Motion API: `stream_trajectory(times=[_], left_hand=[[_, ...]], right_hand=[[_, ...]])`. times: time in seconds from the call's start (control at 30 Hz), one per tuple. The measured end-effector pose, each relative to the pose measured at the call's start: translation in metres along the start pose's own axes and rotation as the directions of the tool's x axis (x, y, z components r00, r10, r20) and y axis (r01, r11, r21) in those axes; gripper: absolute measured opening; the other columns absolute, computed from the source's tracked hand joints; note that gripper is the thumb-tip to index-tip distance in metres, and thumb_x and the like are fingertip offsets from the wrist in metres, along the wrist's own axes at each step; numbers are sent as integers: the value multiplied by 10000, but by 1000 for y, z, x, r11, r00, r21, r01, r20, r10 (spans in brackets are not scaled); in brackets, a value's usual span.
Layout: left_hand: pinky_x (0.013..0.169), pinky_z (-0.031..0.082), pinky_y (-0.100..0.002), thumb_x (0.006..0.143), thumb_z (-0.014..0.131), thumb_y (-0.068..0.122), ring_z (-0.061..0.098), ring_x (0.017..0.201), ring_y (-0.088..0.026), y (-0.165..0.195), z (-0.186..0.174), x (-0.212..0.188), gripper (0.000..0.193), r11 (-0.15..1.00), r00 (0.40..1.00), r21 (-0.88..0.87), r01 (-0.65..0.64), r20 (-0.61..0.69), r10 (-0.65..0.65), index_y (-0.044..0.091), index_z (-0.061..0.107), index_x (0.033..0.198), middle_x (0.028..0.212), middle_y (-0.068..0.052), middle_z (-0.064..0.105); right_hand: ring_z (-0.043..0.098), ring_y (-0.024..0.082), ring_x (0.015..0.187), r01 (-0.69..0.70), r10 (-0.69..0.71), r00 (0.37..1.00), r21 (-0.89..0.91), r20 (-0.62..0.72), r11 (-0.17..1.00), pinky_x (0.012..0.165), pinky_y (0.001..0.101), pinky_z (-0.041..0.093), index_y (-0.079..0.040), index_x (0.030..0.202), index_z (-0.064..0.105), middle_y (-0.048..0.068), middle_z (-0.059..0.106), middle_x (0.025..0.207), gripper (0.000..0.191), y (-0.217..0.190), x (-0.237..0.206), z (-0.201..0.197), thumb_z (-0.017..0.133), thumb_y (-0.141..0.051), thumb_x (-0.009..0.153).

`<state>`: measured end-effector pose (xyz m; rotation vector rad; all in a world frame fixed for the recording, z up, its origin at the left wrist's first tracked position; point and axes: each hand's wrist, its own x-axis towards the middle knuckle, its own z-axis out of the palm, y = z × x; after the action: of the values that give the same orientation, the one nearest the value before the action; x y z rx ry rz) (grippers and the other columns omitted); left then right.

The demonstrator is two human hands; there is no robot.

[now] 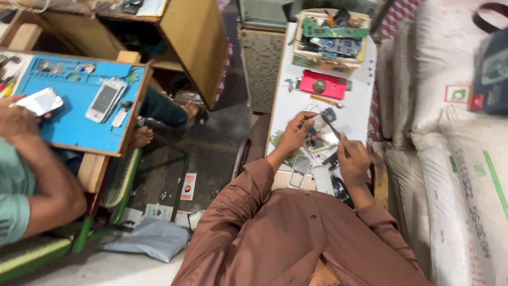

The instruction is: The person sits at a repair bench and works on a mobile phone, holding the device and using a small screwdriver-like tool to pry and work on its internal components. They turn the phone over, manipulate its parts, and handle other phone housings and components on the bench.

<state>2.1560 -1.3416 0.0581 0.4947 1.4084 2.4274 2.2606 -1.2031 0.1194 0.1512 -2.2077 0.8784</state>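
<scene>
A small opened phone part is pinned to the white counter by the fingertips of the left hand, so that tweezers, pinched in the right hand, can be worked over it

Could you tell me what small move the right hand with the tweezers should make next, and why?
Probably lower the tweezers tip onto the opened phone. The right hand holds them angled down at it, the tip just above, while the left hand steadies the phone on the white table.
</scene>
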Motion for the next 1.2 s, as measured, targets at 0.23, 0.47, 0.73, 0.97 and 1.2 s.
stream_trajectory(times=[0.23, 0.47, 0.73, 0.97, 1.2], left_hand=[[698, 541, -265, 1072, 602, 291, 668, 841, -122, 6, -6, -7, 373, 1000, 1000, 20, -13, -1, 13, -13, 590, 1288, 1000, -81, 682], [679, 542, -267, 1057, 614, 297, 687, 822, -129, 11, -9, -15, 369, 1000, 1000, -3, -5, 28, 5, -9, 586, 1261, 1012, -83, 690], [688, 542, -271, 1066, 625, 278, 673, 810, -128, 8, -9, -17, 354, 1000, 999, 4, -4, 32, 4, -9, 598, 1271, 997, -90, 696], [668, 537, -268, 1049, 621, 256, 678, 809, -129, 1, -3, -13, 323, 999, 999, 15, 43, -3, -43, 15, 590, 1262, 1015, -67, 677], [680, 556, -267, 1064, 599, 221, 695, 798, -136, -12, 10, -2, 310, 998, 999, 49, 51, -11, -50, -6, 592, 1274, 983, -91, 712]], right_hand=[[663, 188, 802, 45, -45, 999, 0, 8, 999, 683, 335, 525, -21, 1261, 735, 134, 678, 929, 314, -5, -8, 5, 751, 52, 956], [627, 172, 683, 101, -98, 989, -18, 108, 995, 589, 323, 495, -18, 1196, 766, 117, 661, 842, 285, -13, -14, 8, 765, 46, 919], [619, 181, 698, 75, -73, 994, -16, 85, 997, 610, 332, 486, -48, 1126, 744, 91, 658, 862, 196, -20, -12, 6, 780, 34, 952], [655, 228, 747, 106, -104, 992, -28, 70, 994, 667, 339, 527, -30, 1182, 750, 126, 661, 882, 296, -14, -6, -2, 771, 57, 900], [644, 234, 727, 61, -60, 998, -35, 26, 998, 654, 342, 518, -17, 1193, 752, 126, 665, 877, 295, 2, 7, -9, 777, 58, 909]])
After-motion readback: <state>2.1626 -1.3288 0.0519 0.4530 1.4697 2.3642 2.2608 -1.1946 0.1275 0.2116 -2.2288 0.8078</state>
